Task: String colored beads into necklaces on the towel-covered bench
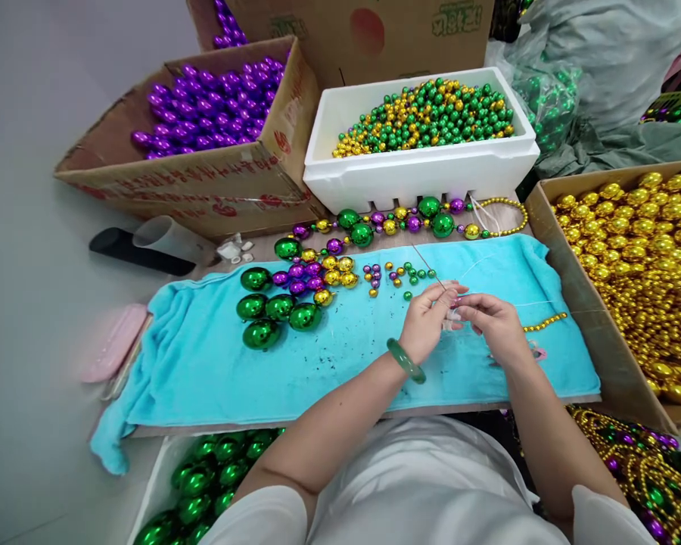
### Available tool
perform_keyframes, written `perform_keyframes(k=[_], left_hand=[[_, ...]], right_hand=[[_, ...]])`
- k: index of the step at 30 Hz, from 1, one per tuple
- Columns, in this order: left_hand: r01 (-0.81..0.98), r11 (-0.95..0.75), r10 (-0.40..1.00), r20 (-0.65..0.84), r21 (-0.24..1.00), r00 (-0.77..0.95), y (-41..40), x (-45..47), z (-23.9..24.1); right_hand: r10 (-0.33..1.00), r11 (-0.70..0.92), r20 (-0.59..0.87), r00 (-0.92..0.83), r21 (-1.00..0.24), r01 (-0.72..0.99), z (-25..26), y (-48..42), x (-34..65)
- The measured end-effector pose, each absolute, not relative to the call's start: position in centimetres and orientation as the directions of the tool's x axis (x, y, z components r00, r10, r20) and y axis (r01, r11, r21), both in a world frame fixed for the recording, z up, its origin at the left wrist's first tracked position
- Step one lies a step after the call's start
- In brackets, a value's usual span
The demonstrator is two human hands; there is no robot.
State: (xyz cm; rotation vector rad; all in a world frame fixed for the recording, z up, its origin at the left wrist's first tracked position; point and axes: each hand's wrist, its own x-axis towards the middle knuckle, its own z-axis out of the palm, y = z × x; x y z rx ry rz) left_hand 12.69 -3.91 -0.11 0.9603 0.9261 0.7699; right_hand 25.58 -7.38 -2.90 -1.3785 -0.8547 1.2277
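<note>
My left hand (428,322), with a green bangle (405,361) on the wrist, is pinched over a turquoise towel (318,356) and holds a thin needle (428,269) that points up and left. My right hand (491,322) meets it, fingers closed on a clear thread with a small pink bead (455,301) between the two hands. A short run of small gold beads (545,322) trails to the right on the thread. Loose small beads (397,274) lie just beyond the hands, and big green balls (269,310) lie to the left.
A white foam box (420,170) of green and gold beads stands behind the towel, with a strung bead chain (397,223) before it. A cardboard box (204,182) of purple beads is back left, a box (579,288) of gold beads right, and a tub (159,473) of green balls lower left.
</note>
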Motion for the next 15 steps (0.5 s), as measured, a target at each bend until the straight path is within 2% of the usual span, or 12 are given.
perform_keyframes(k=[2,3,5,7,9,12,15], left_hand=[[-0.036,0.35,0.824,-0.289,0.936,0.487,-4.0,12.3,-0.5],[0.039,0.28,0.821,-0.26,0.959,0.509,-3.8,12.0,-0.7],[0.242,0.031,0.86,-0.149,0.97,0.488,-2.6,11.1,-0.8],[0.475,-0.243,0.907,0.023,0.846,0.422,-0.4,10.2,-0.9],[0.641,-0.405,0.897,0.147,0.653,0.417,2.2,9.7,-1.5],[0.707,-0.519,0.837,0.12,0.481,0.533,5.5,10.1,-3.0],[0.693,-0.556,0.793,0.043,0.458,0.608,6.9,11.3,-4.5]], right_hand=[[0.956,-0.227,-0.241,0.17,-0.969,-0.097,-3.2,-7.8,26.2],[0.955,-0.239,-0.249,0.16,-0.968,-0.081,-3.4,-8.0,26.6],[0.947,-0.259,-0.263,0.181,-0.965,-0.047,-3.8,-8.6,27.5],[0.926,-0.278,-0.272,0.263,-0.961,-0.015,-4.1,-9.1,28.4],[0.893,-0.292,-0.266,0.364,-0.956,0.016,-4.1,-9.4,29.2],[0.853,-0.293,-0.243,0.461,-0.955,0.039,-3.9,-9.5,29.9],[0.833,-0.272,-0.223,0.506,-0.962,0.024,-3.5,-9.5,30.0]])
